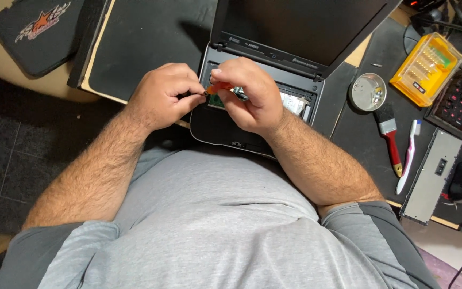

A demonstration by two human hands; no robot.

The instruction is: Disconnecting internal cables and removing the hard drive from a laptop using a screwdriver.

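Right hand (249, 96): grip is closing fingers and thumb around an orange-handled screwdriver (217, 88), handle showing between thumb and fingertips. Left hand (161, 96): grip is pinching shut at the fingertips, meeting the dark tip end of the screwdriver just beside the right thumb; whether anything small is sitting in that pinch, cannot tell.

Both hands are hovering over the opened base of a small black laptop (225, 128), directly above its exposed bay, where a green circuit board (217, 100) is showing just under the screwdriver. The laptop is resting at the near edge of the worktop (145, 43), screen tilting away.

To the right, well apart from the hands: a round metal dish (367, 92) holding small parts, a red-handled brush (389, 136), a white toothbrush (408, 155), a yellow screwdriver-bit case (426, 68), a grey panel (431, 176). Far left: a black padded pouch (38, 32).
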